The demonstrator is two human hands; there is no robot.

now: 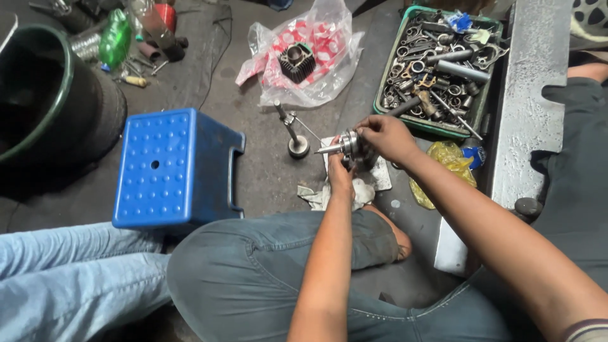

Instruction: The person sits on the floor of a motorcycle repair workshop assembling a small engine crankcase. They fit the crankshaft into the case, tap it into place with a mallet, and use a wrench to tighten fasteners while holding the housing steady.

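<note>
Hands met on the metal shaft assembly [345, 145] above the rag [354, 190]: left hand [340, 174] clasped it from below, right hand [386, 136] gripped its right end, its long axis pointing left.

One blue stool [171, 168], two hands [364, 152]

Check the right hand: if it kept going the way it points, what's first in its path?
The right hand points left, already gripping the metal shaft assembly. Beyond it, probably the upright valve-like rod on the floor; depth unclear.
</note>
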